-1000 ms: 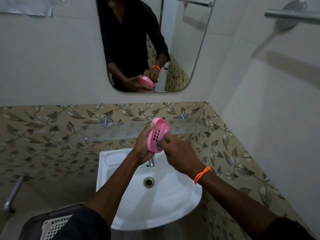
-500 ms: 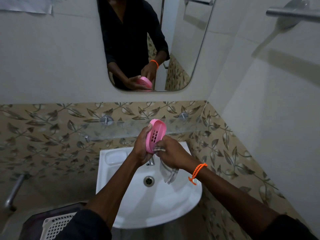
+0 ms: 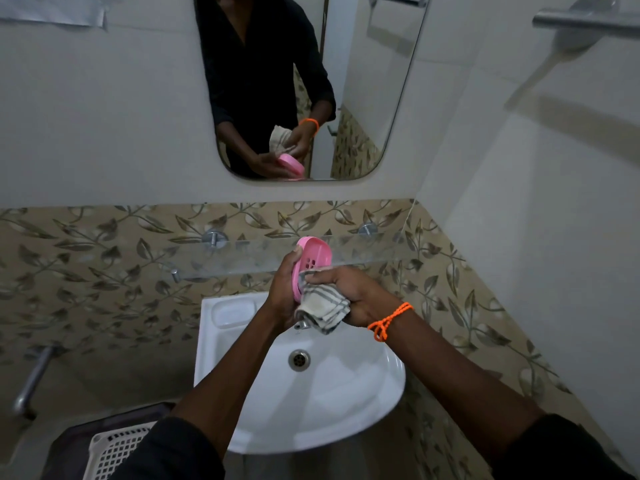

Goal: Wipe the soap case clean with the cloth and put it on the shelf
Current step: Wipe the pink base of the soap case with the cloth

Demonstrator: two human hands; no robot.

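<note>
White washbasin (image 3: 363, 403) below, bowl bare but for the metal drain (image 3: 299, 360) near its middle; moulded soap recess (image 3: 232, 314) at the basin's back left corner, holding nothing. White lattice basket (image 3: 114, 448) at the lower left, inside hidden.

Pink soap case (image 3: 313, 259) held tilted on edge above the back rim of the basin, just in front of the glass shelf (image 3: 242, 259), hollow side facing the camera. Oval, glossy, with small slots through its floor; lower half covered by the cloth. Left hand (image 3: 282, 296) wrapped round the case's left edge, thumb up along the rim. Right hand (image 3: 349, 292) bunched round a pale cloth (image 3: 323, 306) with grey stripes, fingers pressing a fold of it into the case's hollow; loose folds hanging under the hand over the tap (image 3: 302, 324). Orange bead bracelet (image 3: 388, 320) on the right wrist.

Shelf fixed to the leaf-patterned tiles (image 3: 104, 258) by two metal studs, its front edge partly hidden behind the case and hands. Mirror (image 3: 367, 98) above, showing the same hands, cloth and case. Metal rail (image 3: 585, 22) on the right wall, well apart.
</note>
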